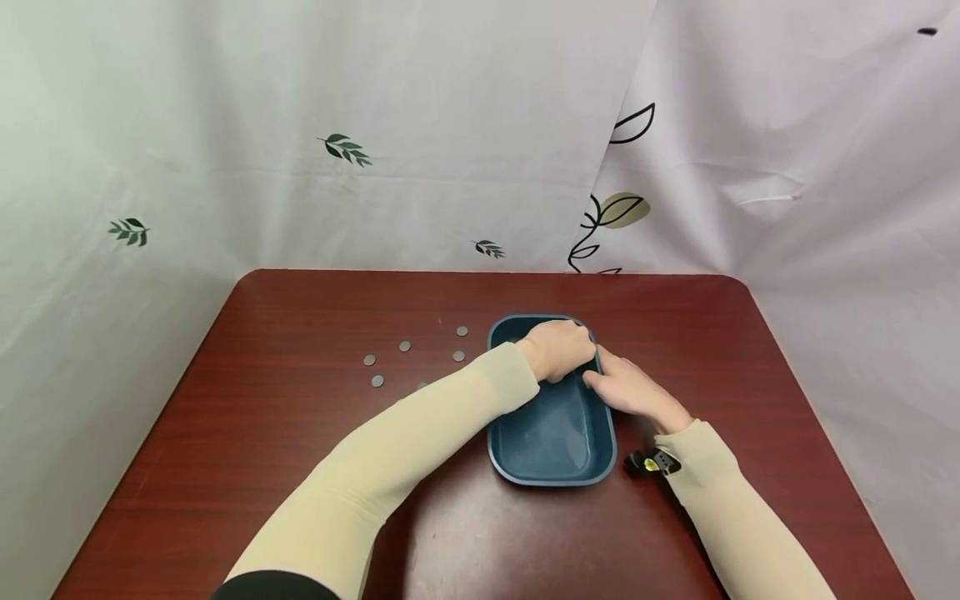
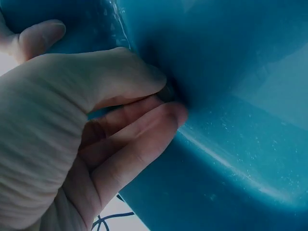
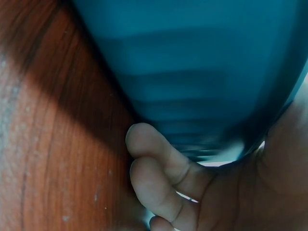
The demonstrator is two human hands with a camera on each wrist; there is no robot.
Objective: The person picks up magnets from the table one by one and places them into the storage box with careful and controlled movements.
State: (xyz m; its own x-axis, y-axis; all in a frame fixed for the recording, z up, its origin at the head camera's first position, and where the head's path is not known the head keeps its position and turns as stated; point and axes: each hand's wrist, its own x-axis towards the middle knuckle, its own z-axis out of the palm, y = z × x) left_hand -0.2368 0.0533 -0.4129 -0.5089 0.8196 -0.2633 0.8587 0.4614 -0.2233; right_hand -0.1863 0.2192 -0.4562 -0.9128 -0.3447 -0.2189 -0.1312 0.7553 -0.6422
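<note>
A blue rectangular plastic bin (image 1: pixel 552 450) stands on the table. Inside it, near its right wall, is my left hand (image 1: pixel 558 348), its arm reaching across from the left. Thumb and fingertips pinch a small dark coin (image 2: pixel 166 93), of which only an edge shows in the left wrist view. My right hand (image 1: pixel 633 388) grips the bin's right rim, with the thumb over the inside. In the right wrist view its fingers (image 3: pixel 156 190) lie low against the bin's outer wall, close to the tabletop. Several grey coins (image 1: pixel 405 346) lie flat to the left of the bin.
The reddish-brown wooden table (image 1: pixel 262 333) has rounded far corners. White cloth with leaf prints (image 1: pixel 420 100) hangs behind and beside it. My left sleeve (image 1: pixel 420 433) covers part of the table and of the coin area. A small black device (image 1: pixel 651 462) sits at the right wrist.
</note>
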